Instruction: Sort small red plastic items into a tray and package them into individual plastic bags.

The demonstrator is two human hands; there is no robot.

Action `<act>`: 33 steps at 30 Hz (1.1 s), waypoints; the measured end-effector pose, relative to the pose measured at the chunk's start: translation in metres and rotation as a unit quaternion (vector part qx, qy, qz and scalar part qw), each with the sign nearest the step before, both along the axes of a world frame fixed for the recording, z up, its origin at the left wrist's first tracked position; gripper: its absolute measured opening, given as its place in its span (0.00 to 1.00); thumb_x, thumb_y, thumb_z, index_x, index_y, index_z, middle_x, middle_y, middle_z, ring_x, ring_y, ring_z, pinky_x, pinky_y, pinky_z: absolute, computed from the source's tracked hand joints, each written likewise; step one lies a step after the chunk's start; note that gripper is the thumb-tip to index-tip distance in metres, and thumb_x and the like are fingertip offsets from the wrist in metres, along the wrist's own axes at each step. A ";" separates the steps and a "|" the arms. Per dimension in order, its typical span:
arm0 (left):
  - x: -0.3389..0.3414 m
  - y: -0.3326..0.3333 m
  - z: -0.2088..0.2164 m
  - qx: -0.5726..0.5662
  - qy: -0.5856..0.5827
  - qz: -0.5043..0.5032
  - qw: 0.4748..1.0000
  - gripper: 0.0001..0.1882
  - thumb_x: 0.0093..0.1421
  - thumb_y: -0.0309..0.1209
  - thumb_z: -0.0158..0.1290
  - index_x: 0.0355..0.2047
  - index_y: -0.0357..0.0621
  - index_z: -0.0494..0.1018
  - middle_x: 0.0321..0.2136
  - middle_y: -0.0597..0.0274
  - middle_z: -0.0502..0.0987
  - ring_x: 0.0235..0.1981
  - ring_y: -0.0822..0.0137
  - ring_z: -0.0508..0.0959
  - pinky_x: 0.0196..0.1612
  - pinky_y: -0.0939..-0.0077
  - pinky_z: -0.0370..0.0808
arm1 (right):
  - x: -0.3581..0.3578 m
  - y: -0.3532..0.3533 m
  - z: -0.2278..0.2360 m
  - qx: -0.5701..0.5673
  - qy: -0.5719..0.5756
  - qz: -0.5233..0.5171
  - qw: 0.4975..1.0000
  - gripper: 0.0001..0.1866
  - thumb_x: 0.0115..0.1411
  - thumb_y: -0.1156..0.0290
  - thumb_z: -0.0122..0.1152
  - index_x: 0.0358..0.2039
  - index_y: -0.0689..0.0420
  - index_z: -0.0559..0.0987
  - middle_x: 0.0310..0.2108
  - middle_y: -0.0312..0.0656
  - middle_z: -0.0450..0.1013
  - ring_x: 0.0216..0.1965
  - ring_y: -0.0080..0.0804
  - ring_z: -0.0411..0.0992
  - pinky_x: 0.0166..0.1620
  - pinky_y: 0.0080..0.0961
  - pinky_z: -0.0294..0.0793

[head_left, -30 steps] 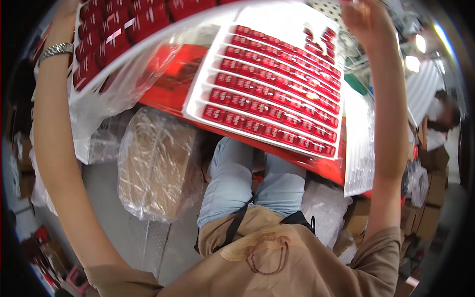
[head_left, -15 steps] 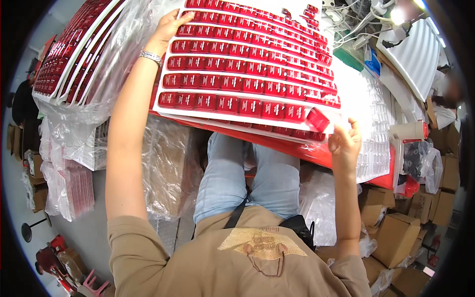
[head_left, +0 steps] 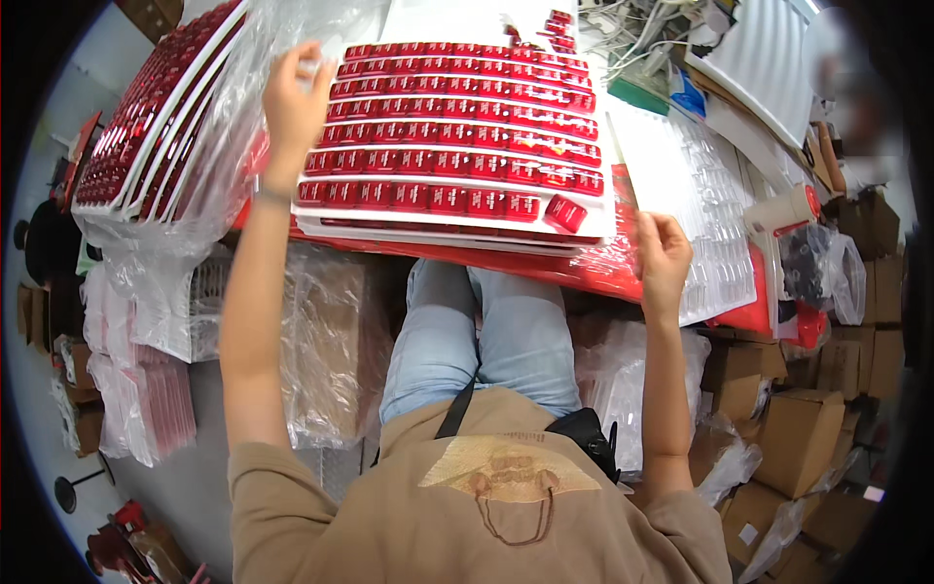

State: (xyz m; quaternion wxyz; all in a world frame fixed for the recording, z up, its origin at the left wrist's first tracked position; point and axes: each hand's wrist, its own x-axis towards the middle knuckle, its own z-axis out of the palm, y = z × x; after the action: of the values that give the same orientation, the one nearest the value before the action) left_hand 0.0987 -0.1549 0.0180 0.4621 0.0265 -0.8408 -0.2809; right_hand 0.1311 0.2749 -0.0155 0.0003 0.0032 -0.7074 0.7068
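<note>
A white sheet (head_left: 467, 222) carries rows of small glossy red pieces (head_left: 409, 161) with pale print. It lies on a stack of similar sheets in front of me. One red piece (head_left: 564, 213) sits tilted at the end of the nearest row. Fingers apart and holding nothing I can see, my left hand (head_left: 295, 122) is raised by the sheet's left edge. Beyond the right edge, my right hand (head_left: 664, 255) is closed around the lower end of a thin, stick-like tool (head_left: 626, 173) pointing away from me; its exact kind is unclear.
Plastic-wrapped sheets of red pieces (head_left: 161, 107) lean at the left. Clear moulded trays (head_left: 715, 224) lie to the right on the red-covered table (head_left: 457, 255). Cables (head_left: 637, 34) crowd the back right. Cardboard boxes (head_left: 798, 438) pile up at lower right, and a wrapped carton (head_left: 331, 331) stands below the table.
The sheet has been lowered onto the stack and my left hand has let go of its edge. My right hand has moved slightly lower and left, and the thin tool now shows in it.
</note>
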 end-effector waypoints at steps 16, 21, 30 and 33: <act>0.186 0.263 -0.314 -0.125 -0.628 -0.366 0.675 0.13 0.59 0.36 0.48 0.33 0.40 0.75 0.33 0.48 0.77 0.34 0.53 0.77 0.39 0.62 0.73 | 0.018 0.019 0.034 -0.201 -0.133 0.273 0.931 0.16 0.68 0.70 0.37 0.48 0.66 0.69 0.16 0.37 0.67 0.11 0.13 0.54 0.16 0.10 0.53; 0.176 0.246 -0.272 -0.097 -0.628 -0.435 0.638 0.13 0.60 0.36 0.47 0.36 0.39 0.74 0.34 0.48 0.77 0.36 0.54 0.77 0.40 0.64 0.73 | -0.040 0.006 0.024 -0.180 -0.170 0.198 0.948 0.19 0.69 0.62 0.36 0.43 0.65 0.70 0.13 0.43 0.69 0.08 0.14 0.53 0.12 0.11 0.51; 0.069 0.192 -0.194 -0.054 -0.635 -0.488 0.597 0.15 0.61 0.37 0.47 0.41 0.39 0.73 0.36 0.47 0.77 0.39 0.55 0.77 0.42 0.66 0.73 | -0.039 -0.008 0.006 -0.092 -0.027 0.070 0.993 0.03 0.64 0.75 0.47 0.36 0.61 0.68 0.21 0.39 0.69 0.13 0.14 0.59 0.16 0.11 0.55; 0.098 0.190 -0.164 -0.043 -0.632 -0.494 0.596 0.16 0.62 0.37 0.47 0.43 0.39 0.73 0.37 0.47 0.77 0.40 0.55 0.77 0.43 0.67 0.73 | -0.023 0.000 0.008 -0.072 -0.002 0.103 0.992 0.07 0.65 0.70 0.47 0.33 0.61 0.69 0.17 0.36 0.67 0.15 0.15 0.62 0.17 0.10 0.54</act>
State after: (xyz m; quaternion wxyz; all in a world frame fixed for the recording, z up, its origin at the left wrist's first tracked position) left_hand 0.1969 0.0346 -0.1461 -0.3934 -0.2415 -0.8182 -0.3427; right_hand 0.1081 0.2747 -0.0074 -0.0737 0.0743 -0.6507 0.7521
